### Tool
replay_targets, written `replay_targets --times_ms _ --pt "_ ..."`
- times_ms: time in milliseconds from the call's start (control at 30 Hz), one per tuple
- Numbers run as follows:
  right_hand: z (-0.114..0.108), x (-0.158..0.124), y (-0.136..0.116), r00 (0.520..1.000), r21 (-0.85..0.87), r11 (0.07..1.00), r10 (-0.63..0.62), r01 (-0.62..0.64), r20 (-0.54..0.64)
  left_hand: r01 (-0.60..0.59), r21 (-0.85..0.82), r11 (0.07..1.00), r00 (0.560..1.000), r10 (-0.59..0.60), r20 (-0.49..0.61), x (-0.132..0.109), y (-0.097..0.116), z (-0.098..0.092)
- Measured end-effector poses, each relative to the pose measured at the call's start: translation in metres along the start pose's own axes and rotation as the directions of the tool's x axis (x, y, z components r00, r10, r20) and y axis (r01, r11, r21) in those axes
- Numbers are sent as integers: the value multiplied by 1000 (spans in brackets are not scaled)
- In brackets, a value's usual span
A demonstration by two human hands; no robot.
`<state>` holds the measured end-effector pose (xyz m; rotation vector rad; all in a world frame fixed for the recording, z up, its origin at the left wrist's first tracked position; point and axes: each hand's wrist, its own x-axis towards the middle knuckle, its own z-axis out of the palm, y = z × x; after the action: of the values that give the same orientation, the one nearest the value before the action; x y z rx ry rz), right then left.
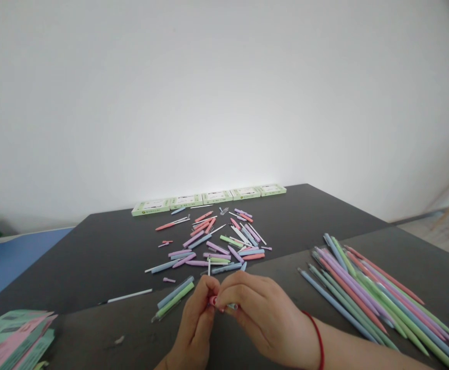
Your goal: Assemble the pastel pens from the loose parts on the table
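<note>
My left hand (194, 325) and my right hand (261, 313) meet at the near middle of the dark table (104, 257). Both pinch a small pink pen part (213, 301) between their fingertips; most of it is hidden by the fingers. A red string circles my right wrist (318, 336). Just left of my hands lie a blue and a green pen barrel (174, 298). Beyond my hands is a loose scatter of pastel pen parts (216, 239).
A pile of finished pastel pens (371, 290) lies at the right. Several green boxes (209, 198) line the table's far edge. A stack of coloured cards (14, 339) sits at the near left corner. A white refill (129, 295) lies alone at left.
</note>
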<state>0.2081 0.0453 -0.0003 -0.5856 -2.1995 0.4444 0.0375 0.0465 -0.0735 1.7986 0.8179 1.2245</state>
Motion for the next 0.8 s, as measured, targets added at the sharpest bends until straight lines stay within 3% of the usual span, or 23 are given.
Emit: replay_targets --times_ms 133,533,800 --pt "1 0 1 1000 0 1000 13 -13 0 1 12 1000 1000 -1 -17 -1 0 0" --pt "-3 1 -4 994 -61 992 -113 112 2 -46 47 998 999 45 27 -2 3 -5" --pt "-2 1 0 1000 -25 1000 -8 8 8 -41 78 996 999 42 -7 -2 -2 -3"
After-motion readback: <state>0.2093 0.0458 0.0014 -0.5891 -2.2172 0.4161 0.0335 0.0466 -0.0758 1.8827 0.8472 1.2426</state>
